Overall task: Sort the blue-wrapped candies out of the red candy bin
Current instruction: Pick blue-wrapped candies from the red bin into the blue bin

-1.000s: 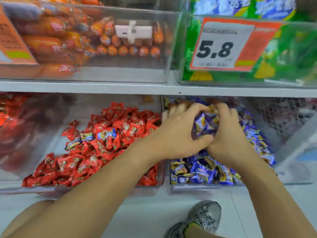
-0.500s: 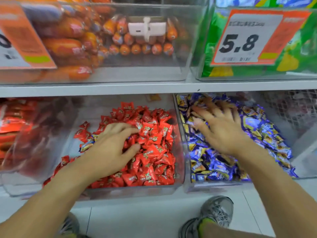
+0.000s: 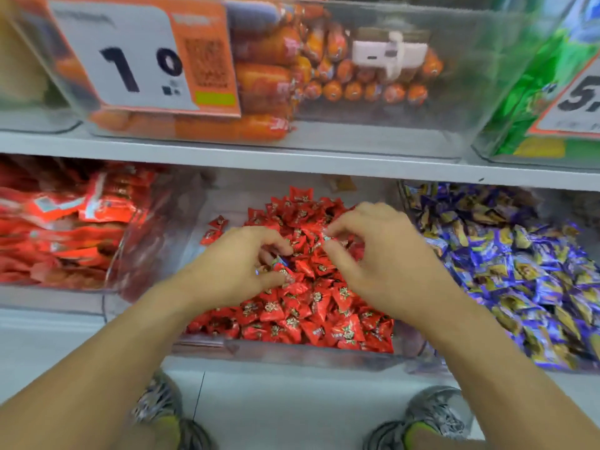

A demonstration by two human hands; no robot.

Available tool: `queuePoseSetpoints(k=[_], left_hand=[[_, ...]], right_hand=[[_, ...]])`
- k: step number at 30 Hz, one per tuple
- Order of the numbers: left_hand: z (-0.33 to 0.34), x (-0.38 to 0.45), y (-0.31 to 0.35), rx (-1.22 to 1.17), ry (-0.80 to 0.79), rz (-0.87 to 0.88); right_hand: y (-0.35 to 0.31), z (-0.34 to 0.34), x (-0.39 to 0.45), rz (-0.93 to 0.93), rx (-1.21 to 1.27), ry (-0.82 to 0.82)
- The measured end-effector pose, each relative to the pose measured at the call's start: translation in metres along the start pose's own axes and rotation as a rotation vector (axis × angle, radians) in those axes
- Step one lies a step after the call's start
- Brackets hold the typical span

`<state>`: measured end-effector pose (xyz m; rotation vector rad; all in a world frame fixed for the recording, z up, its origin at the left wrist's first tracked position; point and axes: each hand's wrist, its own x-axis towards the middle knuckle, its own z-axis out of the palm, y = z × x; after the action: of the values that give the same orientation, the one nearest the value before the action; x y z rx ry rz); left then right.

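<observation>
right hand point(image 3: 386, 264) moved over from the blue candy bin point(image 3: 422, 355) — both hands now above the red candy bin point(image 3: 292, 354). left hand point(image 3: 233, 271) curled, fingers pinched round a blue-wrapped candy point(image 3: 281, 262) w/ red candies point(image 3: 311, 306) around it. right hand fingertips point(image 3: 329, 230) nip a small wrapper, colour too blurred to tell. blue candies point(image 3: 519, 271) piled in the bin to the right, behind a clear wall. shelf point(image 3: 292, 159) above w/ price tag point(image 3: 139, 56).
</observation>
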<state>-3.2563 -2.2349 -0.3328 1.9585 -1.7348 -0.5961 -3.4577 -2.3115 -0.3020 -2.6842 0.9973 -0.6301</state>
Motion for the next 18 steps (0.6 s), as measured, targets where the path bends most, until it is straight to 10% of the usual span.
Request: queuePoseSetpoints(k=[10,18], left_hand=[[-0.041,-0.008,-0.029,-0.108,0.145,-0.107],[-0.033,0.009,-0.040,-0.048,0.101,-0.279]], right_hand=[[-0.034,0.056,0.049,0.067,0.058,-0.611],[-0.036,0.042,0.064,0.173,-0.181,-0.662]])
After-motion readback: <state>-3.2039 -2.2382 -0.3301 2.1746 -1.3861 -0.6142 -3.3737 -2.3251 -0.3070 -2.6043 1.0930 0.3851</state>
